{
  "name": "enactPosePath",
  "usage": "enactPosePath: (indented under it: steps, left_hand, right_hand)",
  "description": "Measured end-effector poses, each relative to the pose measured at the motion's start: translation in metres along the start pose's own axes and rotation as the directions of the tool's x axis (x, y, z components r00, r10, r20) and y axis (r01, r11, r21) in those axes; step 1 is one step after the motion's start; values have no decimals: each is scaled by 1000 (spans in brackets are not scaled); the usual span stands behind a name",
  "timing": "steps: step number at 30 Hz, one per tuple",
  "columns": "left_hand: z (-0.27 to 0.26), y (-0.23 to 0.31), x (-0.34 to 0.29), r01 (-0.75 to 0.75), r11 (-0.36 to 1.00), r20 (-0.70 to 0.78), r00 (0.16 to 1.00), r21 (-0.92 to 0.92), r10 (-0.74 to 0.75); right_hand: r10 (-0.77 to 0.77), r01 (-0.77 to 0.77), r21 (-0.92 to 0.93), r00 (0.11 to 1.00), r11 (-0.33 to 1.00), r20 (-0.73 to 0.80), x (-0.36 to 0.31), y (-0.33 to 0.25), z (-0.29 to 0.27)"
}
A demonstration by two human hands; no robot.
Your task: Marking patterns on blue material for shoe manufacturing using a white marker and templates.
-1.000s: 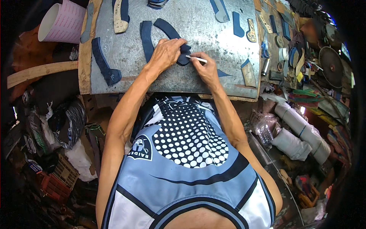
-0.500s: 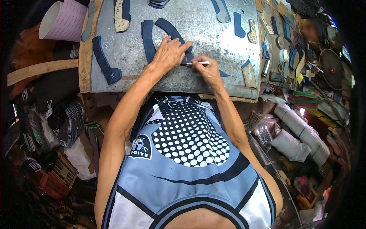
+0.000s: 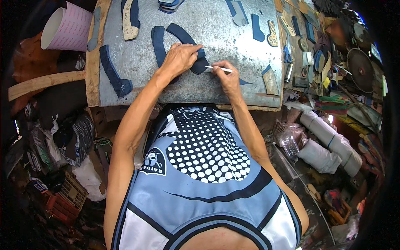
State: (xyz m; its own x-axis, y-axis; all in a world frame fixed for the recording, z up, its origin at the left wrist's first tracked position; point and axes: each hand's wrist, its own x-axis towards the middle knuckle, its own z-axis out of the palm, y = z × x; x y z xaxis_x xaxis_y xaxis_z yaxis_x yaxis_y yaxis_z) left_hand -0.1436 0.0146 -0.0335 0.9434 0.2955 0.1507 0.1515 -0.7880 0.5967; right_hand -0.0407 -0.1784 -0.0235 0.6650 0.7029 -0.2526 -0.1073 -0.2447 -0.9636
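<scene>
My left hand (image 3: 182, 59) lies over a curved dark blue cut piece (image 3: 200, 66), its fingers stretched out and pressing it to the metal tabletop. In my right hand (image 3: 227, 78) is a slim white pen (image 3: 221, 68), pinched between the fingers. The pen's tip is at the right edge of the wide lower end of that piece. Whether it touches, I cannot tell. Just left of my left hand lies a second curved dark blue piece (image 3: 158, 43), its lower part hidden by the hand and wrist.
The metal-topped table (image 3: 233, 50) has a wooden edge. On it lie another blue piece (image 3: 114, 73), a tan template (image 3: 130, 31) on blue material and more pieces at the right. Blue scissors (image 3: 287, 54) and tape rolls lie beyond its right edge. A pink-white roll (image 3: 66, 28) stands left.
The view has shifted slightly. My left hand has slid a little left on the piece, showing more of its wide lower end. The pen has tilted, its tip now at the piece's right edge.
</scene>
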Motion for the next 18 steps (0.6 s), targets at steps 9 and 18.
enactPosePath:
  steps: [9,18]
  left_hand:
    - [-10,0,-8,209,935,50,978,-286,-203]
    - [-39,-22,-54,84,952,-65,992,-293,-107]
  right_hand:
    - [307,-308,72,951,949,21,15,-16,17]
    - [18,-44,-573,999,818,-51,15,-22,16]
